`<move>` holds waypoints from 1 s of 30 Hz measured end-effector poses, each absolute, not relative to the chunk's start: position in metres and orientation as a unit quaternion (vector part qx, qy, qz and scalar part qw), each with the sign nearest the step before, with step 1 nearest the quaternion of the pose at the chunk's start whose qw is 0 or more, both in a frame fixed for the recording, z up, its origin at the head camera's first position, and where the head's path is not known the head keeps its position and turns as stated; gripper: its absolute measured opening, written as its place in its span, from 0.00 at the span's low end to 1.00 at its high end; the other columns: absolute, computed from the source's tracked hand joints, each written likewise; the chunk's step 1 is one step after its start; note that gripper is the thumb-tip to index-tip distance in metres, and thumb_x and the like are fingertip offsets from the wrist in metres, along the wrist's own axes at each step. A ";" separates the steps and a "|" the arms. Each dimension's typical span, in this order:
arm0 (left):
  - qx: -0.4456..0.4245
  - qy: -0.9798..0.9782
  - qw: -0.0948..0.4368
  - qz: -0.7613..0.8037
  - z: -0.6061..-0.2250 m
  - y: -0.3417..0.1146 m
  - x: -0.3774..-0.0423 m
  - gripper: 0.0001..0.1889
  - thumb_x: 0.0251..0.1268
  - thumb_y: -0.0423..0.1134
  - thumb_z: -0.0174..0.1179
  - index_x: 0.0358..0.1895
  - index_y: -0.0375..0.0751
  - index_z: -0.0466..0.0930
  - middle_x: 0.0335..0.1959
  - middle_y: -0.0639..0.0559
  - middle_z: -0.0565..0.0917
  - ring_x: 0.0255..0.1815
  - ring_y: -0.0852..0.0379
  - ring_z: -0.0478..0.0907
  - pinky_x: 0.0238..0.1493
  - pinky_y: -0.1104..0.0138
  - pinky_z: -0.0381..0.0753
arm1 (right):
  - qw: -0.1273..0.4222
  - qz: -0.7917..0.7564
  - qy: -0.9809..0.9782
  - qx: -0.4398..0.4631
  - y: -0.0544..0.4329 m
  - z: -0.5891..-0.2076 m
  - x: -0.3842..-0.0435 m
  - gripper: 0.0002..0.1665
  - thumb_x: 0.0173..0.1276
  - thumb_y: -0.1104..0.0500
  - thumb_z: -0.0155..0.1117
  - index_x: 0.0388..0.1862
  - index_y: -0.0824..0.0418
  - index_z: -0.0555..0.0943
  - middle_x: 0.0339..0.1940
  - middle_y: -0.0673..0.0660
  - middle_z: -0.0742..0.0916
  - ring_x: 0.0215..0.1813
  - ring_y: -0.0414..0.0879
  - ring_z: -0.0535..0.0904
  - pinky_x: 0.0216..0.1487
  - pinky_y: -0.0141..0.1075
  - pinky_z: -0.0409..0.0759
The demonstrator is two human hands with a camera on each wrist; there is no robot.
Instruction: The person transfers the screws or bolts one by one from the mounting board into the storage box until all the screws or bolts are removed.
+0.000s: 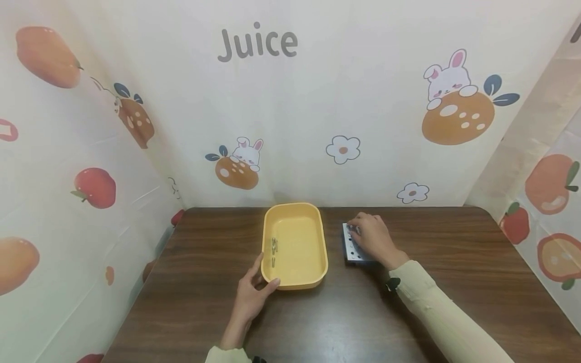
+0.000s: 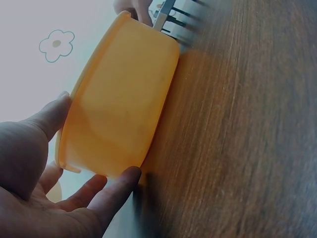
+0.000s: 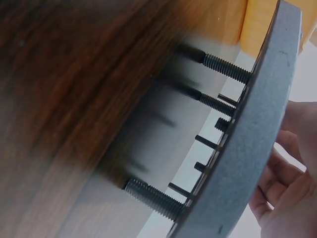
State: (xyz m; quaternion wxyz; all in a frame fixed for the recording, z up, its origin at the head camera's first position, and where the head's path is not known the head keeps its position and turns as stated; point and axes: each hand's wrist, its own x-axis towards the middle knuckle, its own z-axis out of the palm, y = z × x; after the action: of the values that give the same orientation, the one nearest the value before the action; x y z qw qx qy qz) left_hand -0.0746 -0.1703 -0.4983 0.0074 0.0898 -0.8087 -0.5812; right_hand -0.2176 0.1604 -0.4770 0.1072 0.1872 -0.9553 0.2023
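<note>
On the far part of the brown wood-grain table (image 1: 218, 302), your right hand (image 1: 374, 239) is partly covering the silver perforated metal plate (image 1: 352, 251); whether your fingers are pinching anything, I cannot tell. Its left edge is running near-to-far, dark threaded screws (image 3: 225, 68) pointing down. Leftward, your left hand (image 1: 250, 297) is gripping the yellow rectangular plastic tray (image 1: 299, 252), lying lengthwise near-to-far, slim metal pieces (image 1: 274, 250) resting inside, left.
</note>
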 end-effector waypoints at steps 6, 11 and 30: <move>0.091 -0.809 0.007 -0.581 -0.498 -0.170 -0.075 0.46 0.61 0.42 0.78 0.82 0.46 0.65 0.79 0.28 0.66 0.65 0.36 0.80 0.65 0.45 0.79 | 0.108 0.195 -0.956 0.192 0.158 -0.477 -0.218 0.12 0.66 0.66 0.74 0.48 0.67 0.90 0.44 0.61 0.89 0.48 0.58 0.86 0.61 0.57 0.76; 0.091 -0.809 0.008 -0.581 -0.497 -0.169 -0.074 0.46 0.61 0.42 0.78 0.82 0.45 0.65 0.79 0.28 0.66 0.65 0.35 0.80 0.65 0.45 0.79 | 0.111 0.198 -0.954 0.196 0.157 -0.477 -0.219 0.10 0.67 0.65 0.74 0.46 0.67 0.91 0.43 0.61 0.89 0.48 0.57 0.86 0.60 0.57 0.76; 0.096 -0.802 0.007 -0.589 -0.498 -0.168 -0.074 0.47 0.61 0.42 0.78 0.82 0.45 0.65 0.80 0.29 0.66 0.66 0.37 0.80 0.63 0.48 0.81 | 0.115 0.184 -0.962 0.164 0.145 -0.476 -0.228 0.03 0.70 0.66 0.71 0.40 0.63 0.89 0.37 0.59 0.90 0.44 0.56 0.86 0.54 0.54 0.77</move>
State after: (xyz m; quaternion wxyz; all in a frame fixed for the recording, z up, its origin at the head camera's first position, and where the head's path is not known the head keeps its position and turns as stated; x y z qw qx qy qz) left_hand -0.0736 -0.1685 -0.4978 0.0074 0.0956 -0.8024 -0.5890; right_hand -0.2284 0.1453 -0.4764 0.1147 0.1641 -0.9624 0.1837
